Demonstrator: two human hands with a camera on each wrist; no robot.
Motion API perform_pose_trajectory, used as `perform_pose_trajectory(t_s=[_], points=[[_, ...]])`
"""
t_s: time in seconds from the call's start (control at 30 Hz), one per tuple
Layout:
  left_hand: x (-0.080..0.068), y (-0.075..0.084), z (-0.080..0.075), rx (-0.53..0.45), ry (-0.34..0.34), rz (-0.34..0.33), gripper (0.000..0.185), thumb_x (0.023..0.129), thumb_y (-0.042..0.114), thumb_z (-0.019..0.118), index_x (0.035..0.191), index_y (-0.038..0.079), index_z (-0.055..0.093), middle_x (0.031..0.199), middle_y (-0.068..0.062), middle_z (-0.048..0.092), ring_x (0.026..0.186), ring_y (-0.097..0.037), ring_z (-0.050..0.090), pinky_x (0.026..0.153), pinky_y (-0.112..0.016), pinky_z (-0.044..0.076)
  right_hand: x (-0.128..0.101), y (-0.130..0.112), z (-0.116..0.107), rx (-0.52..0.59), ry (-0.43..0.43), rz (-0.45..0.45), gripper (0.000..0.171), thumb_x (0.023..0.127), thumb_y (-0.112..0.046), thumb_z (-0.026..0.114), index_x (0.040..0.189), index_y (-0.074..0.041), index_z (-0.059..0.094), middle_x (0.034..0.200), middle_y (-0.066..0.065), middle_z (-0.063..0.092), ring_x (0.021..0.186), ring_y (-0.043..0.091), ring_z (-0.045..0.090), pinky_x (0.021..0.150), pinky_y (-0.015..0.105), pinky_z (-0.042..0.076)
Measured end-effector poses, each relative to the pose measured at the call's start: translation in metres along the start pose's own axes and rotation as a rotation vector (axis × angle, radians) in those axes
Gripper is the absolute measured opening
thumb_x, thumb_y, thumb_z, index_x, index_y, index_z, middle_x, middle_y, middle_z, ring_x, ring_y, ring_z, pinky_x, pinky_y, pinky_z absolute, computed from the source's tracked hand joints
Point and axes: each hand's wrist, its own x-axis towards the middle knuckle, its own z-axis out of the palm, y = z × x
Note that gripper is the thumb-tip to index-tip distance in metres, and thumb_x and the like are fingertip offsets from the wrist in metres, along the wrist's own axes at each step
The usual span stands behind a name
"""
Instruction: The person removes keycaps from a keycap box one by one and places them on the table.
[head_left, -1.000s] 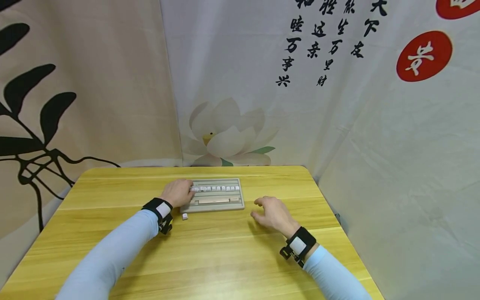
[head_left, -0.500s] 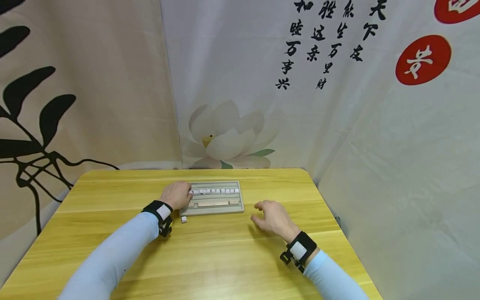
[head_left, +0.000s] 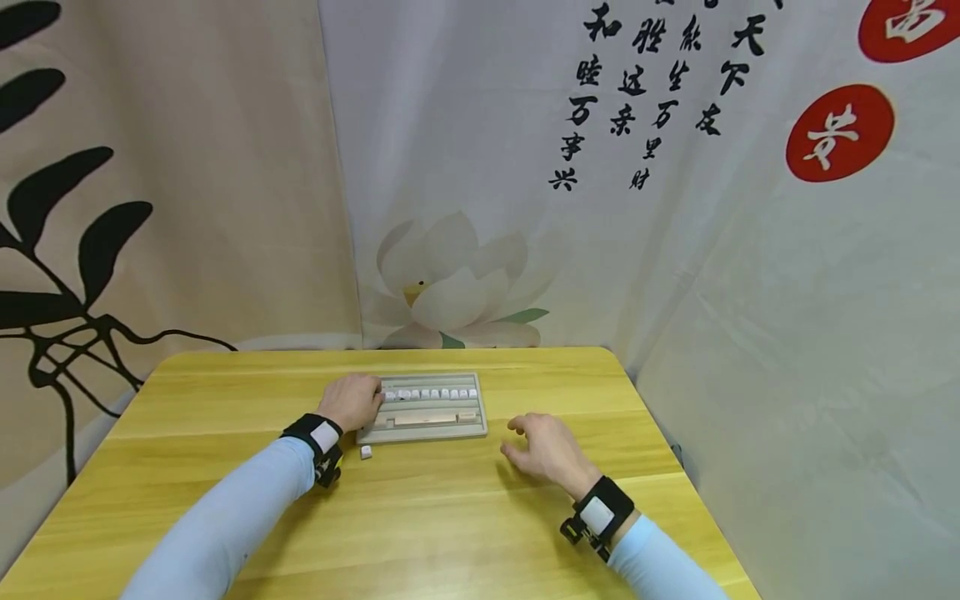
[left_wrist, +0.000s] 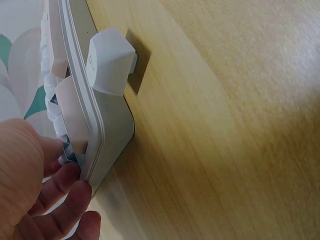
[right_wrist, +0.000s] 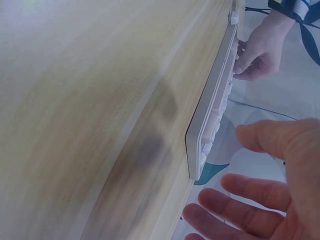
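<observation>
A flat grey keyboard tray [head_left: 423, 429] with a row of small white keycaps [head_left: 431, 393] lies on the yellow wooden desk [head_left: 420, 517], near its far edge. The left hand [head_left: 351, 402] rests on the tray's left end, at about 9 o'clock from the tray's middle. Its fingers [left_wrist: 65, 200] are bent over the tray's corner and touch the keycaps there. I cannot tell if they pinch one.

One loose white keycap [head_left: 366, 452] sits on the desk just beside the tray's near left corner, at about 7 o'clock from the tray. In the left wrist view this keycap [left_wrist: 110, 60] sits right next to the tray's edge [left_wrist: 107, 135].

The right hand [head_left: 546, 446] is on the desk at about 4 o'clock from the tray, a little apart from it. Its fingers [right_wrist: 245, 210] are spread and loose. They hold nothing.
</observation>
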Motion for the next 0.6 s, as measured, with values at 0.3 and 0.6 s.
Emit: perform_pose_trajectory(t_s=[0.3,0.6], points=[[-0.0007,-0.0012,0.0,-0.019,-0.007,-0.005,0.015,0.105,0.02,0.074,0.099,0.009,0.081,0.095,-0.009,0.082,0.079,-0.022,0.071,0.067,-0.045,0.058,-0.0013,-0.0008,0.0021,-0.006,-0.003,0.012,0.036,0.099,-0.03,0.084,0.124,-0.005,0.081,0.113,0.015,0.085,0.1,0.032,0.083,0.086,0.048,0.067],[-0.0001,-0.005,0.001,-0.025,-0.017,-0.004,0.013,0.103,0.02,0.079,0.104,0.008,0.083,0.101,-0.009,0.083,0.085,-0.023,0.074,0.073,-0.048,0.062,-0.0014,-0.0008,0.0015,0.004,-0.01,0.016,0.036,0.099,-0.031,0.084,0.124,-0.006,0.081,0.113,0.015,0.086,0.098,0.03,0.083,0.084,0.047,0.067]])
